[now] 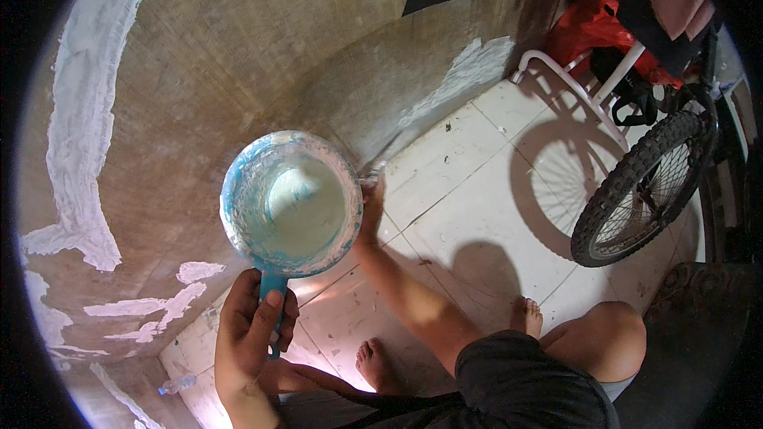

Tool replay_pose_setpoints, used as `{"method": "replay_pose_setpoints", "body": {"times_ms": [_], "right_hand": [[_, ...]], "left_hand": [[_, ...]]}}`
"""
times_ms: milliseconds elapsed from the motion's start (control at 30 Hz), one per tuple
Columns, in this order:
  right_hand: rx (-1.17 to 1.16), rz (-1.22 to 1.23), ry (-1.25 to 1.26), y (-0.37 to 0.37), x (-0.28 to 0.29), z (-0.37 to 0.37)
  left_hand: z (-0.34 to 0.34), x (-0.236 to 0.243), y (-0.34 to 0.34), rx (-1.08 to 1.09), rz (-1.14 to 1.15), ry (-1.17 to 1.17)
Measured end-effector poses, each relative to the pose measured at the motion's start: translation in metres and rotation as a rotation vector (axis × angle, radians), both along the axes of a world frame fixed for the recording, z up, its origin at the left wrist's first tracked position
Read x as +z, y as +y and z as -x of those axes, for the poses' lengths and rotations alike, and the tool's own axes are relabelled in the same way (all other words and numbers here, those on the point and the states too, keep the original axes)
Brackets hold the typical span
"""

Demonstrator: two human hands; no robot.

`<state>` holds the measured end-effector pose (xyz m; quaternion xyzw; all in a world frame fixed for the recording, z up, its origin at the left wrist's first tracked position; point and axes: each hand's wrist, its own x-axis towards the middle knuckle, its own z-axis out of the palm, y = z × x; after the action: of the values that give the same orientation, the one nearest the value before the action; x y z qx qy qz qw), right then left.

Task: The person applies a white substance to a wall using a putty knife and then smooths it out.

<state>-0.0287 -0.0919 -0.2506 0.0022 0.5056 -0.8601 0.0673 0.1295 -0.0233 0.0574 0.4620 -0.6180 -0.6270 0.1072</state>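
My left hand [250, 326] grips the handle of a paint-smeared light blue dipper [238, 214], held upright with a pale, creamy white substance [306, 206] inside. My right hand [369, 206] is low by the wall, partly hidden behind the dipper, its fingers round a thin scraper-like tool [377, 171] that is hard to make out. The brown-grey wall [175, 71] bears rough white patches [87, 151], with another strip [469, 71] low above the floor.
A bicycle wheel [628, 191] and a white metal frame [572, 79] with red bags [588, 24] stand at the right on the white tiled floor [469, 151]. A clear plastic bottle [176, 384] lies at the lower left. My bare feet [373, 361] rest on the tiles.
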Motion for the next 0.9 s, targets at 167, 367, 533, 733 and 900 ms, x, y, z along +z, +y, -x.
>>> {"method": "replay_pose_setpoints", "body": {"times_ms": [167, 367, 533, 733, 900], "right_hand": [[-0.067, 0.306, -0.523, 0.039, -0.004, 0.056], [-0.021, 0.206, -0.546, 0.023, -0.01, 0.082], [0.063, 0.014, -0.371, -0.028, -0.048, 0.07], [0.062, -0.297, -0.142, -0.036, -0.077, 0.089], [0.139, -0.22, -0.148, -0.032, -0.031, 0.091]], "left_hand": [[0.003, -0.002, 0.002, -0.017, 0.011, 0.002], [0.005, -0.002, 0.006, 0.021, -0.003, -0.034], [-0.002, 0.002, 0.004, 0.012, 0.023, -0.06], [0.004, -0.006, 0.001, -0.075, 0.004, -0.024], [0.002, -0.005, -0.003, -0.088, 0.015, -0.026]]}}
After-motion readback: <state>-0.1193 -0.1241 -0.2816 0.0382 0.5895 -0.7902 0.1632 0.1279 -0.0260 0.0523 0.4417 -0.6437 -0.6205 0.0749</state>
